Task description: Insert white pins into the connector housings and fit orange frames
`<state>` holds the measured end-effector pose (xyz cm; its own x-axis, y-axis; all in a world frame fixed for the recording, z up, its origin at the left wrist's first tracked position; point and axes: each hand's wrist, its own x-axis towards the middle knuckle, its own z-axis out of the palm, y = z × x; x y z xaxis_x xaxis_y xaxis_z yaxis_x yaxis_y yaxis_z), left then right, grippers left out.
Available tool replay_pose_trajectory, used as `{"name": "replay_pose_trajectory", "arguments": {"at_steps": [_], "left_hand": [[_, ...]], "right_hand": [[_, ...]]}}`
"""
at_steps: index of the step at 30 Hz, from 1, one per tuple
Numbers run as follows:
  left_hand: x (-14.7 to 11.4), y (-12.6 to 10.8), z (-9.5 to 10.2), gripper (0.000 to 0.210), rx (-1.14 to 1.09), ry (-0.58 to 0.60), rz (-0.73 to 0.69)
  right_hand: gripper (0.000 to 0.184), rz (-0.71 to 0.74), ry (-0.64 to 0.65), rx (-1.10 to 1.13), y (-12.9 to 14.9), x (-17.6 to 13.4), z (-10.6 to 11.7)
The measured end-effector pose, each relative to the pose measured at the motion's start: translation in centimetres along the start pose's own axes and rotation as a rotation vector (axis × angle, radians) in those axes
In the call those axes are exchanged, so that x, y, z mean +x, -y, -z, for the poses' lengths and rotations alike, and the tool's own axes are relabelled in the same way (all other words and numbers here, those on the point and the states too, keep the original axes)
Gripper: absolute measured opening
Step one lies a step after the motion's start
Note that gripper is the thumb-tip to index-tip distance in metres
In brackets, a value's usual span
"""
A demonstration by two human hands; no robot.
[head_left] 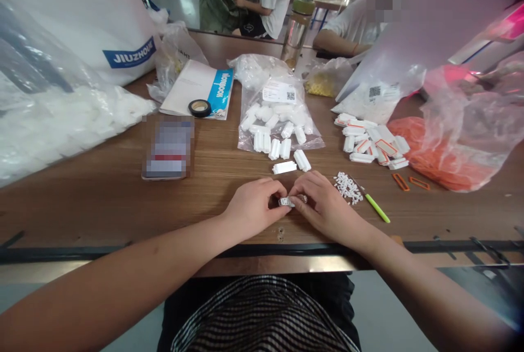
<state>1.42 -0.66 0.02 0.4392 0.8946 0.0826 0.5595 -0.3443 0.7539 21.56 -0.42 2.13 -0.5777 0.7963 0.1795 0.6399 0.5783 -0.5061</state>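
Between my two hands, just above the near part of the wooden table (213, 199), is a small white plastic housing (286, 201). My left hand (256, 204) pinches its left end with thumb and forefinger. On its right side, the fingers of my right hand (317, 199) close over it and hide part of it. Loose white housings (284, 167) lie just beyond my hands. To the right of my right hand sit a heap of tiny white parts (347, 187) and a thin tool with a green handle (377, 208).
A clear bag (249, 136) of white housings lies ahead. Rightward are white pieces with orange rims (364, 142), two orange rings (401, 182) and a bag of orange rings (446, 163). Leftward are a phone (170, 147), black tape (200, 108), a notebook (188, 87) and large bags (73, 128). A bottle (295, 35) stands behind.
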Motion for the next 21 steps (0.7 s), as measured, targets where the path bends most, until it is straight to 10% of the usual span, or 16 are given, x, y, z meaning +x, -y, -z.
{"name": "replay_pose_trajectory", "arguments": {"at_steps": [15, 21], "left_hand": [[0.0, 0.1, -0.1, 0.011, -0.011, -0.007, 0.04], [0.1, 0.0, 0.1, 0.011, 0.007, 0.015, 0.047]], "right_hand": [[0.016, 0.111, -0.098, -0.191, 1.0, -0.8, 0.1], [0.019, -0.185, -0.307, -0.204, -4.5, -3.3, 4.5]]}}
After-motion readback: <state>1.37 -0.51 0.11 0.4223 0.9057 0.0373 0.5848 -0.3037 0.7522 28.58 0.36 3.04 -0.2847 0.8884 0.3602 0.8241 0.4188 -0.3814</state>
